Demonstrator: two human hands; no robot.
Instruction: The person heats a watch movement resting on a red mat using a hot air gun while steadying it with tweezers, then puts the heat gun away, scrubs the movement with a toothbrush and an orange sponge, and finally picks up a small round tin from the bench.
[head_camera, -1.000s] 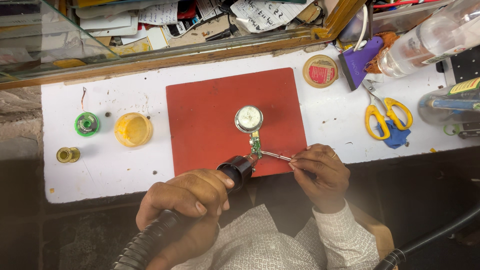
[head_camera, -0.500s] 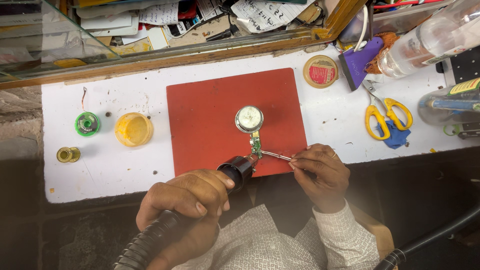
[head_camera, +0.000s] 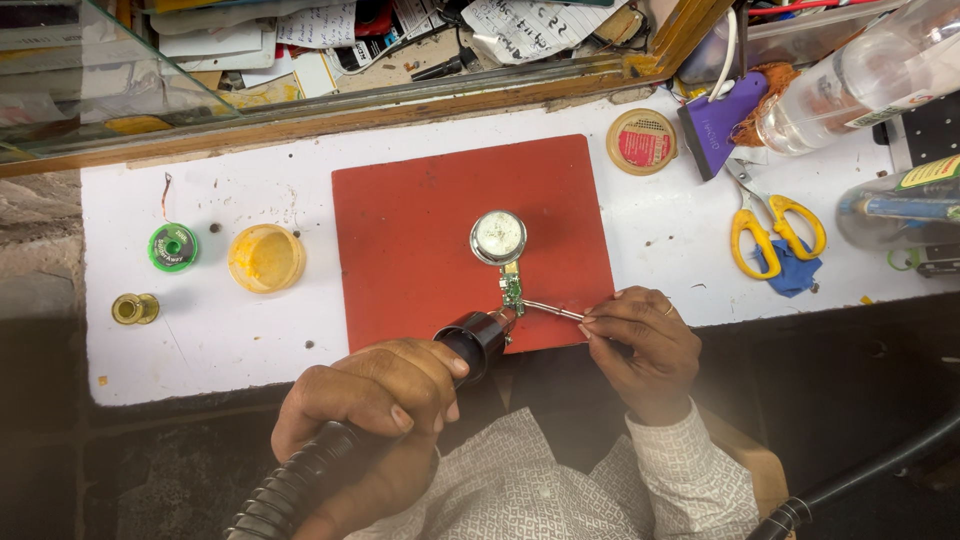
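Left hand (head_camera: 365, 415): clenched round the black hot-air nozzle (head_camera: 478, 340), its tip just beside the small green circuit board (head_camera: 512, 293).
Right hand (head_camera: 640, 350): pinching tweezers (head_camera: 550, 309) that reach the board's edge.
Board: on the red mat (head_camera: 420, 230), below a round silver disc (head_camera: 498, 237) (between both hands).
Doing it well: I judge nozzle steady, tweezers light, heat kept off the disc.

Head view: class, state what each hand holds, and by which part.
Left hand grips the black hot-air nozzle tool around its handle near the ribbed hose. Right hand pinches thin metal tweezers at their rear end.
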